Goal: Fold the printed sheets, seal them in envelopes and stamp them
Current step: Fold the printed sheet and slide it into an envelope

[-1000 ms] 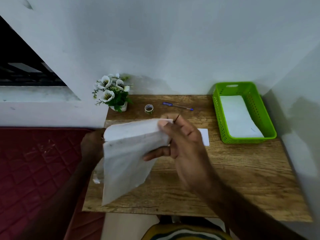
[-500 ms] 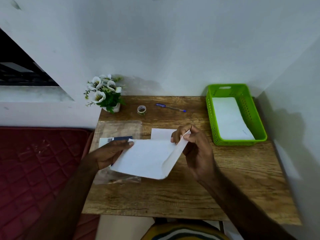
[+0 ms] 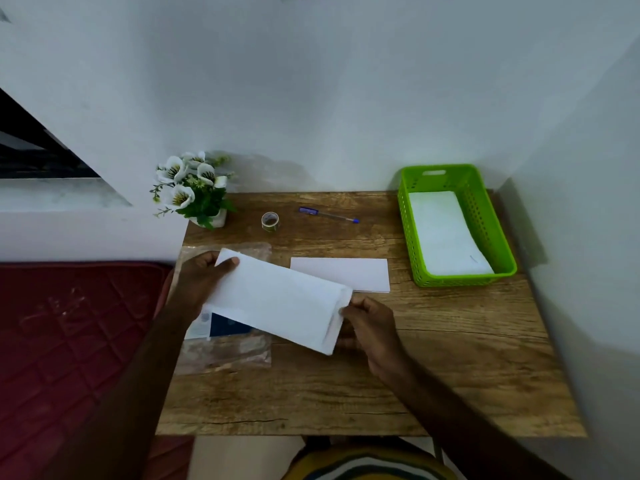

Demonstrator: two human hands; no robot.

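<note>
Envelope in hand, flap open, nothing sealed or stamped yet.
You are holding the envelope [image 3: 280, 301] above the counter [image 3: 450, 341], left hand [image 3: 204, 278] gripping its far end, right hand [image 3: 370, 323] pinching the flap; the folded sheet [image 3: 341, 273] is lying just beyond, waiting to go in.

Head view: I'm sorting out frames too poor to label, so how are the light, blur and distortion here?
Head view: dim, even light, no glare; the green basket throws a soft shadow on the right wall; wide-angle bending at the edges; envelope slightly smeared near the right hand, left hand sharper.
</note>
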